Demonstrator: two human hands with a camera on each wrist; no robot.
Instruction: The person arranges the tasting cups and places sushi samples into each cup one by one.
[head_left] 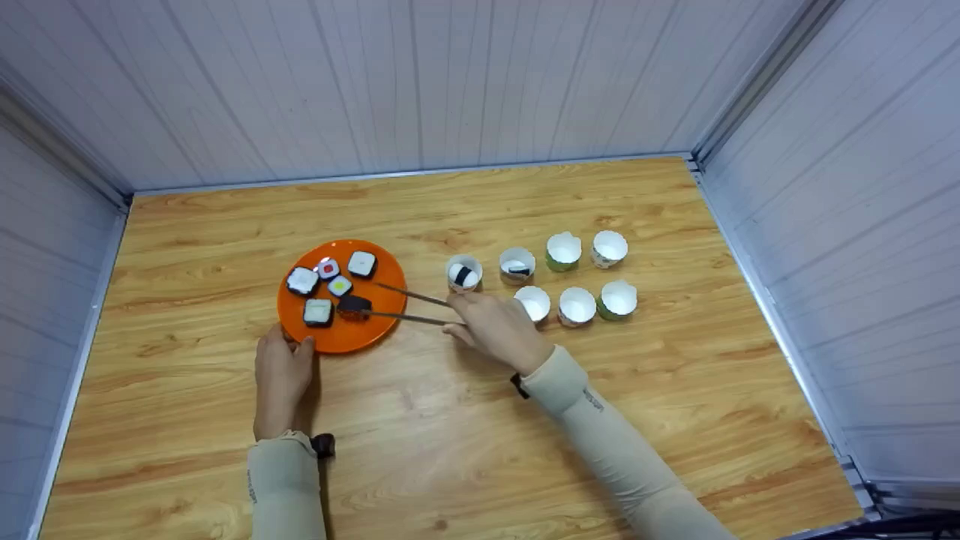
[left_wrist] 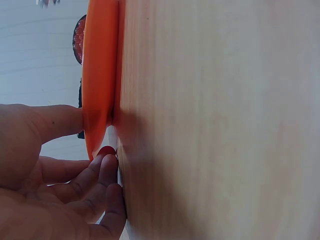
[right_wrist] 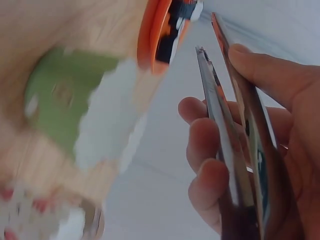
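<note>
My left hand (head_left: 281, 371) pinches the near-left rim of an orange plate (head_left: 352, 339); in the left wrist view the thumb lies over the rim and the fingers curl below. My right hand (head_left: 499, 330) grips metal tongs (head_left: 420, 319), their arms spread apart over the plate's right side. One tip overlaps a dark sushi piece (head_left: 353, 304) in the head view. Around it are white square sushi rolls (head_left: 318, 312), a small roll with a red centre (head_left: 328, 268) and one with a yellow centre (head_left: 340, 286). The right wrist view shows the tongs' serrated tips (right_wrist: 214, 17) with nothing between them.
Right of the plate, several paper cups stand in two rows. The back-left cup (head_left: 463, 283) holds white sushi with a black band, and its neighbour (head_left: 517, 277) a dark-and-white piece. My right hand is beside a front-row cup (head_left: 534, 304). Panelled walls (head_left: 420, 90) enclose the wooden table (head_left: 420, 450).
</note>
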